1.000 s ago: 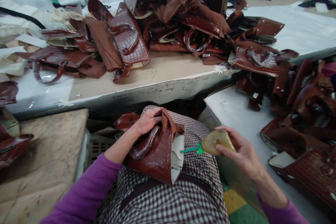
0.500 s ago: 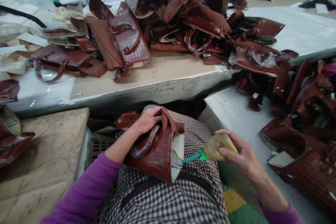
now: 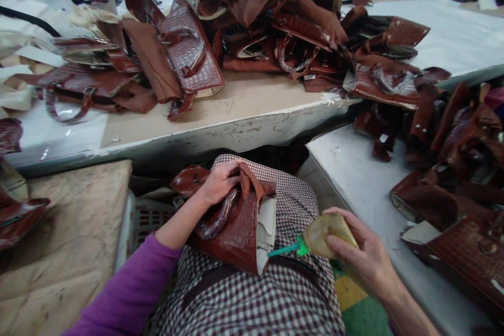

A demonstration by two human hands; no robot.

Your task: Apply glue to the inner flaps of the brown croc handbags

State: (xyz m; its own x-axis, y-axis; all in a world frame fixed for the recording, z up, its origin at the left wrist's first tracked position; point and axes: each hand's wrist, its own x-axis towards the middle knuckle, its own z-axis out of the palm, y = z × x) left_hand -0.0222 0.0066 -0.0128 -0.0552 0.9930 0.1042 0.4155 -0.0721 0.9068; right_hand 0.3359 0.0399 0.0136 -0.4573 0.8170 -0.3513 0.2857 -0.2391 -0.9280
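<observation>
On my lap, over a checked apron (image 3: 291, 294), lies a brown crocodile-patterned handbag (image 3: 240, 231) with its pale inner side turned to the right. My left hand (image 3: 222, 181) is closed on the bag's brown cloth lining at the top, beside a plastic-wrapped handle (image 3: 220, 218). My right hand (image 3: 360, 244) grips a yellowish squeeze bottle (image 3: 328, 233). From its green cap a thin teal nozzle (image 3: 283, 250) points left, its tip at the pale lower edge of the bag's open side.
Several similar brown bags (image 3: 192, 58) are heaped on the long table (image 3: 165, 126) ahead. More bags (image 3: 464, 241) lie on a white-topped surface (image 3: 338, 163) at right. A paper-covered board (image 3: 66, 220) and a plastic basket (image 3: 153, 220) stand at left.
My right hand has lowered the bottle, and the nozzle tip has slid down along the bag's pale edge. My left hand keeps its hold on the lining.
</observation>
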